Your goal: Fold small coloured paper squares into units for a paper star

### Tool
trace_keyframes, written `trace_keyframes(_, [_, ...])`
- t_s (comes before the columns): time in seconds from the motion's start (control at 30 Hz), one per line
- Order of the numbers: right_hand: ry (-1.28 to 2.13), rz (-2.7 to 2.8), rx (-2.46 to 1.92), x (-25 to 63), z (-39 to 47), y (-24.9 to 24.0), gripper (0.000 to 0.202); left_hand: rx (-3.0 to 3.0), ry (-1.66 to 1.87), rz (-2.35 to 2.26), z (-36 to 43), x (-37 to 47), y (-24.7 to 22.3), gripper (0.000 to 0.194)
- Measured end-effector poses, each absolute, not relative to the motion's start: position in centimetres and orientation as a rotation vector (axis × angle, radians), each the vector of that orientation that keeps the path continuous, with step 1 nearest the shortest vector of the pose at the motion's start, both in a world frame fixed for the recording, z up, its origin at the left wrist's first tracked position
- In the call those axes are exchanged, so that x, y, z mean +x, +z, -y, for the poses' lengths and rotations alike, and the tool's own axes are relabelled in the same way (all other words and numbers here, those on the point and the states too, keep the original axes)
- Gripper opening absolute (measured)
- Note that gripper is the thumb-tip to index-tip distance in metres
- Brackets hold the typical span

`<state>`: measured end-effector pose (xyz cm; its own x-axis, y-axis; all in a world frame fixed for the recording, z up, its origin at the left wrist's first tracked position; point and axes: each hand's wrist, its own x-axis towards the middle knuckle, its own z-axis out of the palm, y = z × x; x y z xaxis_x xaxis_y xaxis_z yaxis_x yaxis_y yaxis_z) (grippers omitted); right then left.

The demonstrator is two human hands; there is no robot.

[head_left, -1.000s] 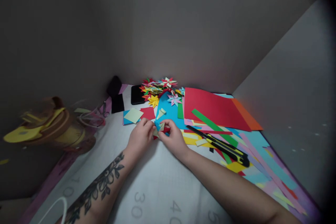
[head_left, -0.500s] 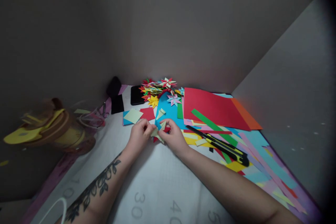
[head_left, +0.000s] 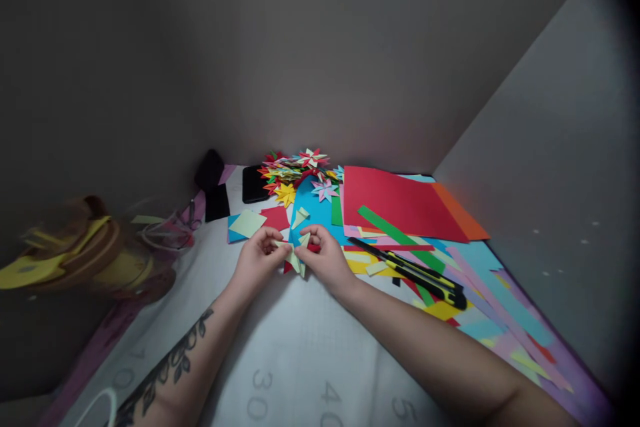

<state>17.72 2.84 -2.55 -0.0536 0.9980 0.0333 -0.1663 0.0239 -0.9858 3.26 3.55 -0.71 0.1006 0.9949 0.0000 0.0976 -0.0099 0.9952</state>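
a home craft corner: cutting mat (head_left: pixel 300 360) on the counter, coloured paper sheets (head_left: pixel 400 203), folded paper stars (head_left: pixel 295 170), a utility knife (head_left: pixel 410 270).

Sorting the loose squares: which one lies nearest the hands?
The pale yellow square, just beyond the left hand; the red square lies farther back.

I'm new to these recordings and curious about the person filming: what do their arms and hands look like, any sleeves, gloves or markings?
Both forearms are bare, with no sleeves, gloves, watch or rings visible. The left forearm carries a dark floral tattoo of leaves and blossoms running along it. The left hand and right hand are bare, and the right forearm is unmarked.
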Motion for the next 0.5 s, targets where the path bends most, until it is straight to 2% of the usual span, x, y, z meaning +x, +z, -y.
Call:
trace_keyframes(0.17, [1.313, 1.178, -1.095, 17.7, -2.6, -2.7, 0.026, 1.441, 1.014, -1.204, -3.4, 2.5, -0.4, 0.019])
trace_keyframes(0.33, [1.382, 1.135, -1.059, 17.2, -1.9, -2.4, 0.025, 1.421, 1.076, -1.255, -5.1, 1.6, 0.5, 0.030])
trace_keyframes(0.4, [1.481, 1.150, -0.944, 17.3, -1.8, -2.2, 0.026, 1.521, 1.076, -1.304, -6.8, 1.8, 0.8, 0.031])
trace_keyframes(0.5, [1.794, 1.240, -0.701, 17.8, -1.7, -2.2, 0.033, 1.954, 0.932, -1.377, -10.0, 3.1, 1.0, 0.021])
